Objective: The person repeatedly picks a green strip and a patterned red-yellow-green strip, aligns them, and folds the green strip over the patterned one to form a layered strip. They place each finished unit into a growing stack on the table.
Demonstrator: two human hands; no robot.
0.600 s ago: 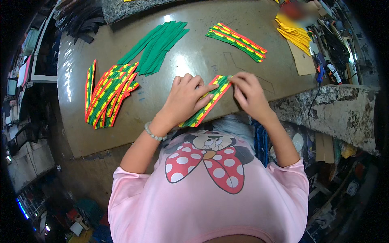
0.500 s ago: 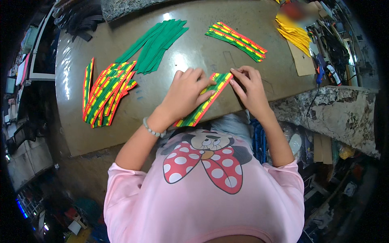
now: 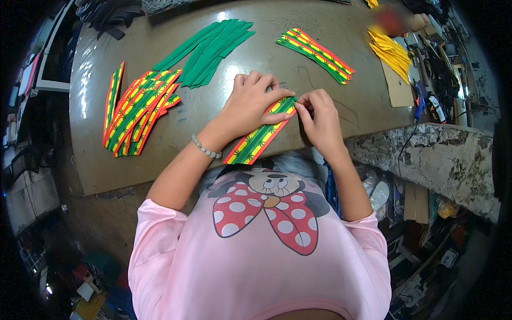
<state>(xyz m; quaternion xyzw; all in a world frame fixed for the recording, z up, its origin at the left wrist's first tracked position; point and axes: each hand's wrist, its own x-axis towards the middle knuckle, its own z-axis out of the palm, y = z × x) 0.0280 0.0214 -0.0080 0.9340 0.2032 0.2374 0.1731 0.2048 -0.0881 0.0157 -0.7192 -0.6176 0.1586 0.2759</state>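
Note:
A red, yellow and green patterned fabric strip [image 3: 254, 140] lies slantwise on the table before me, its lower end near the table's front edge. Across its upper part rests my left hand [image 3: 255, 101], thumb and index finger holding it down from the left. My right hand [image 3: 321, 121] is closed in a pinch at the strip's upper right corner. Fingertips partly cover that end, so I cannot tell whether it is folded. To the left is a pile of matching strips [image 3: 140, 109]. Beyond my left hand lies a stack of plain green strips [image 3: 216, 50].
Several more patterned strips [image 3: 316, 55] lie at the far right of the table [image 3: 176, 154]. Yellow fabric pieces [image 3: 390, 52], a brown card [image 3: 397, 88] and a blue-handled tool [image 3: 419, 106] are along the right edge. Dark fabric [image 3: 109, 16] sits at the back left.
My right hand has moved in and closed on the strip's upper corner. My left index finger now reaches nearer that end. The whole view has shifted slightly.

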